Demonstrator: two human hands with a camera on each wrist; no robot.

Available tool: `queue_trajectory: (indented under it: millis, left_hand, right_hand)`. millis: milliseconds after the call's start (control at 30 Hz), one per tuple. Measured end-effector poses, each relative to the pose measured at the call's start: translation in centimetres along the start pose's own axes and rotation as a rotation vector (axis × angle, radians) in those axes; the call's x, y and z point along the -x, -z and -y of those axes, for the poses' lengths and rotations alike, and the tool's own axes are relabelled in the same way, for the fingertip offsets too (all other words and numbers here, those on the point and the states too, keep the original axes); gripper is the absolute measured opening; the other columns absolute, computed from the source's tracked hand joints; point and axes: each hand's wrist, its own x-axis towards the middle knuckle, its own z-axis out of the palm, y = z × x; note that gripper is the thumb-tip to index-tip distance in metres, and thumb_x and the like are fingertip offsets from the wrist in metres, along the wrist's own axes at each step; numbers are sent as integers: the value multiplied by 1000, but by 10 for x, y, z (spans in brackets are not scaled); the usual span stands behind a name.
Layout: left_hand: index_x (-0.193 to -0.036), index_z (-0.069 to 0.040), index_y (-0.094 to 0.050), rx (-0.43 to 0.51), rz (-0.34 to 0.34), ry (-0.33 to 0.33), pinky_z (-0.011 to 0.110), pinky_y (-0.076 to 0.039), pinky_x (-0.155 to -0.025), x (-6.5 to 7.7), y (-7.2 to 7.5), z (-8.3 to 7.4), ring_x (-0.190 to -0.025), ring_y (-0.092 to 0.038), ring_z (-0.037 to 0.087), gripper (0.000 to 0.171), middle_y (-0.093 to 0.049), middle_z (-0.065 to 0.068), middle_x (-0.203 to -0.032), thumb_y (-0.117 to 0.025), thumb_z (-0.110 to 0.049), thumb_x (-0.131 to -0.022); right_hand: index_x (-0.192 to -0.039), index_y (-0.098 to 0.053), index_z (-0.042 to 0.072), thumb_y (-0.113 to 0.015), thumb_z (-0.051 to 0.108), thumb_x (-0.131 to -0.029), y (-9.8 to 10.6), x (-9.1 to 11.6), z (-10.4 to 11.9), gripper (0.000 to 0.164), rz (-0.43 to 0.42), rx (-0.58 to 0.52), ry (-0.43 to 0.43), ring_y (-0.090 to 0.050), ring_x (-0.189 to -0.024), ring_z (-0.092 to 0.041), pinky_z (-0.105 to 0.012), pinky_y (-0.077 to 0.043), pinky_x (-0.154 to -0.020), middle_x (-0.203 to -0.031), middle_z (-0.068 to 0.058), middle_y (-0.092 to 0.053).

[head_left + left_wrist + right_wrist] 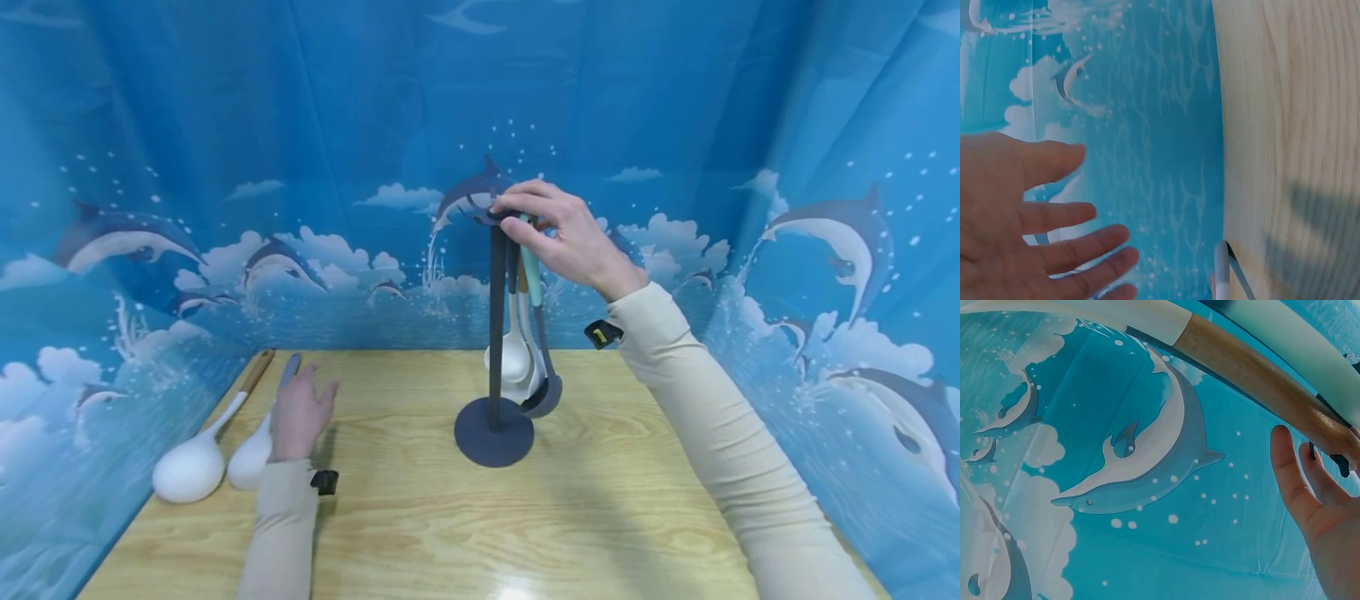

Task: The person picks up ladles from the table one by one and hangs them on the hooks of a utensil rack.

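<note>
My right hand [573,237] is at the top of a dark utensil stand [497,333], thumb and fingers closed about its hook ring. Right under that hand hangs a dark grey ladle [546,392] with a mint handle. Beside it hang a white ladle [510,357] and another white utensil with a wooden handle [1254,369]. My left hand [300,412], fingers spread and nothing in them, hovers over a white ladle with a grey-blue handle [289,367]. Left of that lies a white ladle with a wooden handle [189,469], bowl turned down.
The wooden table [420,525] carries the stand's round base [480,454] near its middle. A blue curtain printed with dolphins [360,100] encloses the back and both sides, close to the table's edges.
</note>
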Motion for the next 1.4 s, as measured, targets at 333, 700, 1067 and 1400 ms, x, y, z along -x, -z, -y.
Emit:
queue_trajectory:
  millis: [333, 700, 1067, 1400]
  left_hand:
    - [-139, 13, -41, -95, 127, 168, 64, -48, -73, 3, 10, 39, -94, -57, 58, 56, -54, 44, -112, -50, -27, -100]
    - [-137, 15, -41, -110, 256, 267, 70, -40, -88, 5, 15, 56, -109, -47, 62, 56, -49, 43, -120, -45, -28, -101]
    - [-139, 17, -34, -63, 320, 269, 70, -39, -90, 8, 15, 64, -114, -46, 58, 59, -45, 45, -124, -42, -27, -100]
    - [-139, 17, -35, -27, 272, 268, 63, -48, -77, 10, 12, 70, -103, -55, 56, 51, -49, 44, -124, -42, -7, -94]
  right_hand:
    - [-129, -65, 20, -54, 37, -101, 0, 0, 1, 35, -2, -3, 10, -53, -117, -19, -41, -50, -88, -134, -2, -56]
    - [-128, -65, 21, -54, 36, -100, 0, 0, -2, 33, -17, -11, 16, -54, -111, -17, -38, -49, -85, -130, -1, -57]
    - [-127, -65, 19, -52, 40, -101, -3, -1, -1, 36, -23, -22, 31, -53, -112, -18, -39, -49, -86, -131, -2, -57]
    - [-126, -65, 18, -52, 36, -101, -3, 0, -1, 34, -38, -23, 40, -53, -108, -18, -38, -48, -83, -130, -3, -58]
